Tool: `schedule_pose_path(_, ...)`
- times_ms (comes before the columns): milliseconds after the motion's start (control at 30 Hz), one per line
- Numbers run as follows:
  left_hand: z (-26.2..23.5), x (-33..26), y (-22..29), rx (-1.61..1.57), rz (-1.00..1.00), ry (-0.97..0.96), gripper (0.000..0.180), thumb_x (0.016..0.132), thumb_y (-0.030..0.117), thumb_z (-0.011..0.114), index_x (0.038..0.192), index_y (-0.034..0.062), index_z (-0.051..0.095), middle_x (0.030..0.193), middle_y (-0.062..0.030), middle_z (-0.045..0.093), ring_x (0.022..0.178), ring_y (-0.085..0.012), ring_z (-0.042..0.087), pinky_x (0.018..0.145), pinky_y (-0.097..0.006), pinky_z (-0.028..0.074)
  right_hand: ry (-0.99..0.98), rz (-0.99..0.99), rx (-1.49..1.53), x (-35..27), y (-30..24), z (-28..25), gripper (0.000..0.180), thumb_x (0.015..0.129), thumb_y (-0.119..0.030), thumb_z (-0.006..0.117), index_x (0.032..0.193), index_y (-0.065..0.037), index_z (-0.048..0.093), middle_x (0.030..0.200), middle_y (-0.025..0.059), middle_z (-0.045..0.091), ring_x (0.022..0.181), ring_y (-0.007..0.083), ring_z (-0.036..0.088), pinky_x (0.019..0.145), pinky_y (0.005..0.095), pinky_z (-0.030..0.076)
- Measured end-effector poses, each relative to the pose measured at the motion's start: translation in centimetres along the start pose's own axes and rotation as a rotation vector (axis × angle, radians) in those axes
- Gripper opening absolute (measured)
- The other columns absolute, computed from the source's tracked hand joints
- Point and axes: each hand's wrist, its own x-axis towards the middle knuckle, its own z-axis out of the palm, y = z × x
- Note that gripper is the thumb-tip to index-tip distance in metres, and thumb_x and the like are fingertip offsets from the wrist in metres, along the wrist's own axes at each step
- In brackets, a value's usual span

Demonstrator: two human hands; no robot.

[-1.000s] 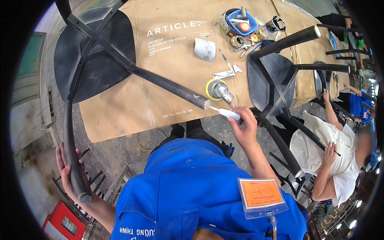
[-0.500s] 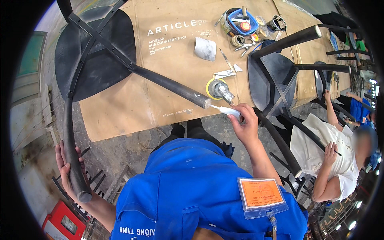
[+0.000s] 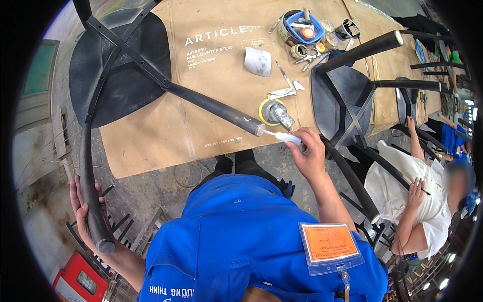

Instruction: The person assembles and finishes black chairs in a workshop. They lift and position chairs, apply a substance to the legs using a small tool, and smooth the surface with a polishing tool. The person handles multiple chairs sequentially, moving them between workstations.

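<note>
An upturned black stool (image 3: 126, 75) lies seat-down at the left of the cardboard-covered table, its legs reaching toward me. My left hand (image 3: 85, 209) is around the lower part of one leg, with fingers showing on both sides of it. Between the fingers and thumb of my right hand (image 3: 308, 155) is a small white bottle (image 3: 288, 138) with a thin pale nozzle. The nozzle tip meets the end of another leg (image 3: 216, 109) of this stool, or sits right beside it. A small light mark shows near that leg's end.
A disc sander (image 3: 275, 111) with a yellow rim lies just beyond my right hand. Sandpaper (image 3: 258, 61), a knife and a blue basket (image 3: 304, 27) of supplies are farther back. A second upturned stool (image 3: 342, 95) stands right, near a person in white (image 3: 402, 189).
Both hands and the stool stay nearly in place; the white bottle has barely shifted. At the right, the person in white has moved slightly.
</note>
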Motion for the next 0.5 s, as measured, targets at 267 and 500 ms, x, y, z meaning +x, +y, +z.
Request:
schedule_pose_path(267, 0.31, -0.09, 0.03, -0.008, 0.005, 0.005, 0.070, 0.078, 0.011, 0.052, 0.142, 0.0013, 0.025, 0.146, -0.0159, 0.026, 0.114, -0.0324, 0.051, 0.082, -0.029, 0.052, -0.033, 0.055, 0.012, 0.13, -0.37, -0.24, 0.021, 0.069, -0.005, 0.073, 0.087, -0.002, 0.062, 0.085, 0.0104, 0.058, 0.076, 0.0283, 0.056, 0.063, 0.0354, 0.044)
schedule_pose_path(500, 0.30, -0.07, -0.01, -0.011, 0.007, -0.010, 0.070, 0.078, 0.010, 0.052, 0.142, 0.0020, 0.025, 0.145, -0.0164, 0.026, 0.114, -0.0331, 0.050, 0.082, -0.029, 0.052, -0.030, 0.001, 0.009, 0.60, -0.03, 0.04, 0.022, 0.068, -0.004, 0.073, 0.086, -0.001, 0.061, 0.085, 0.0121, 0.058, 0.079, 0.0312, 0.057, 0.069, 0.0379, 0.045)
